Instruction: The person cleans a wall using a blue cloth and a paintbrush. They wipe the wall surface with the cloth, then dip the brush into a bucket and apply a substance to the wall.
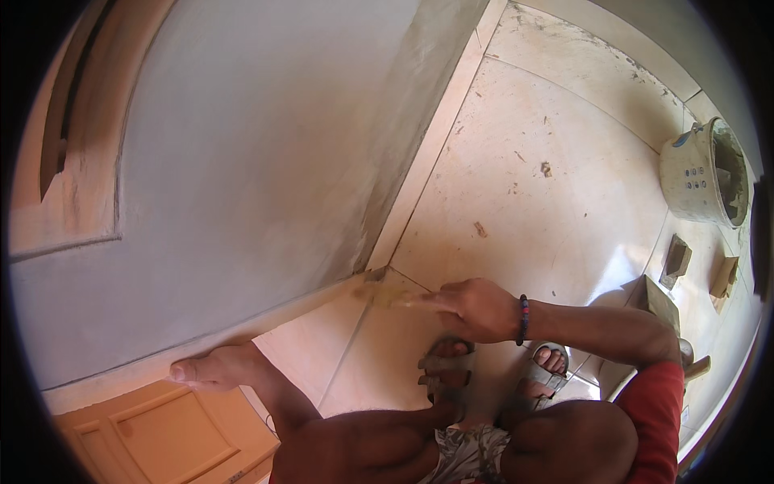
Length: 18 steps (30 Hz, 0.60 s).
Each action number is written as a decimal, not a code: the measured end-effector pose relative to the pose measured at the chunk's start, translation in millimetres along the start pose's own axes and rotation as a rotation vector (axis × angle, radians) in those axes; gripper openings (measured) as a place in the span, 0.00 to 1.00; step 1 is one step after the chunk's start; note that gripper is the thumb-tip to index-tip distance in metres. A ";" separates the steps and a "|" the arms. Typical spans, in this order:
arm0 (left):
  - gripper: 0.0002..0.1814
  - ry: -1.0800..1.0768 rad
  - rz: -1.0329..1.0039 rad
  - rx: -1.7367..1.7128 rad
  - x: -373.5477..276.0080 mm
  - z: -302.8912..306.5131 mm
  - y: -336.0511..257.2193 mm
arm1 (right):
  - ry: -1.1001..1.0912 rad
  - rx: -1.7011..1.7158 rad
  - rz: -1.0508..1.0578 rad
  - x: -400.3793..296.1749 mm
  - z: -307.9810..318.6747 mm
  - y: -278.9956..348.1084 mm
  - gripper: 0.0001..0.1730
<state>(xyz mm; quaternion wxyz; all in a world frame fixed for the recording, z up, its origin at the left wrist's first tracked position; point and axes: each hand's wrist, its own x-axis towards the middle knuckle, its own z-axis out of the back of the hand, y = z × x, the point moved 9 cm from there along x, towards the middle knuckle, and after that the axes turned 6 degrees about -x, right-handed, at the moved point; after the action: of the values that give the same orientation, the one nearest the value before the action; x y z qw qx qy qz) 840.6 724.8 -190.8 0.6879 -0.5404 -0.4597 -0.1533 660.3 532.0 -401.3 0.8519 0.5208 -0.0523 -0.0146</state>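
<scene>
My right hand, with a beaded bracelet at the wrist, grips a small hand tool. Motion blurs the tool, so its exact kind is unclear; it looks yellowish. Its far end is at the inner corner where two skirting tile strips meet the floor. Above that corner rises a grey plastered wall, with a darker band along its right edge. To the left, my left hand is at the lower skirting strip, thumb and fingers pointing left. Nothing shows in it, and some of its fingers are hidden.
A stained plastic bucket is at the far right. Two blocks lie below it, and a flat board-like tool is partly behind my right arm. Crumbs of debris dot the tiled floor. An orange panelled door is at lower left.
</scene>
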 end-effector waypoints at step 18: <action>0.51 0.061 -0.006 0.077 6.6 4.9 -3.4 | -0.681 -0.121 -0.307 3.9 119.6 -55.7 0.22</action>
<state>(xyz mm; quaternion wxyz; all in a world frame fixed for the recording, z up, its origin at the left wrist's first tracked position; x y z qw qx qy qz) 839.5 729.8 -183.5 0.7214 -0.5072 -0.4458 -0.1537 653.4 400.3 -396.5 0.8029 0.4366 -0.2530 -0.3173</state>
